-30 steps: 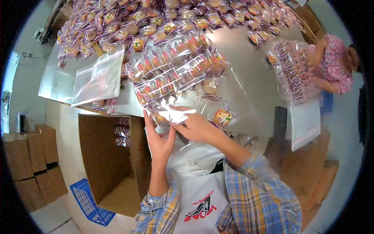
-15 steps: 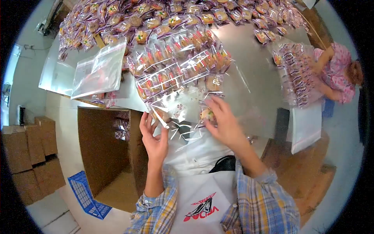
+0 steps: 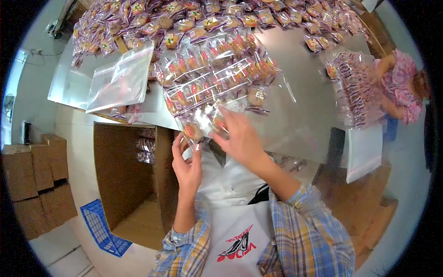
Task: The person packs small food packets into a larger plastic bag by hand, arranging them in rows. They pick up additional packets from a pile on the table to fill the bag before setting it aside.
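Note:
A large clear plastic bag [image 3: 272, 104] lies at the table's front edge, with rows of individually wrapped pastries [image 3: 200, 90] packed in its far part. At the near side, my left hand [image 3: 187, 167] grips a wrapped pastry [image 3: 193, 132] between thumb and fingers. Another wrapped pastry [image 3: 219, 123] sits under the fingertips of my right hand [image 3: 243, 142], which closes on it from the right. Part of that pastry is hidden by the fingers. One more wrapped pastry [image 3: 256, 96] lies beyond my right hand, beside the packed rows.
Loose wrapped pastries [image 3: 184, 24] heap across the table's far side. Flat clear bags [image 3: 121, 81] lie at the left. Below stand an open cardboard box [image 3: 127, 175] and a blue crate [image 3: 104, 231]. To the right, another person [image 3: 400, 87] works beside a filled bag [image 3: 353, 87].
My right hand has moved left and slightly away from me, bringing its pastry nearer the left one. My left fingers have closed around the left pastry.

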A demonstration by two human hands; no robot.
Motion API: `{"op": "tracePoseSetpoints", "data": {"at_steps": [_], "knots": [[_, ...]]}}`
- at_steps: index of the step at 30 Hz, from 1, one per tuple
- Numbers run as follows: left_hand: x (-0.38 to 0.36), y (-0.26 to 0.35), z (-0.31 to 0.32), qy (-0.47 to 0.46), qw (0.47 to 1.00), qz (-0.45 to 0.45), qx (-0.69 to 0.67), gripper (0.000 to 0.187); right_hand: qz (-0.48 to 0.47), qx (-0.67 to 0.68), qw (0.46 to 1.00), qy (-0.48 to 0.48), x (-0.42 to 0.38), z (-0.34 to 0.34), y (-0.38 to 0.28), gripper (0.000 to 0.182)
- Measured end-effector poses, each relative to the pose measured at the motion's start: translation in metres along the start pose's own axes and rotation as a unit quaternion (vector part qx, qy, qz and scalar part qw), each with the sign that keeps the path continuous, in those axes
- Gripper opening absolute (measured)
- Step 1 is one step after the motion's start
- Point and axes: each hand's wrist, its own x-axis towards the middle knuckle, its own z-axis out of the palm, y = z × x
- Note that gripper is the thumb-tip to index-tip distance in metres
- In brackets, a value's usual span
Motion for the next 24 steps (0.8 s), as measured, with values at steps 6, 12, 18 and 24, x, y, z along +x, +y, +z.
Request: {"op": "tracePoseSetpoints", "data": {"at_steps": [6, 12, 18, 24], "knots": [[0.002, 0.001, 0.005, -0.003, 0.99, 0.099, 0.098, 0.088, -0.035, 0.173, 0.981, -0.075, -0.009, 0.012, 0.002, 0.064], [0.013, 0.01, 0.016, 0.04, 0.98, 0.098, 0.17, 0.101, -0.108, 0.162, 0.98, -0.043, -0.005, 0.021, 0.019, 0.049], [0.032, -0.011, 0.016, 0.115, 0.963, 0.132, 0.203, 0.107, -0.246, 0.038, 0.944, -0.217, -0.007, -0.057, -0.029, 0.057], [0.03, -0.001, 0.023, 0.125, 0.964, 0.112, 0.205, 0.104, -0.19, 0.461, 0.859, 0.113, -0.032, -0.164, -0.124, 0.022]]}}
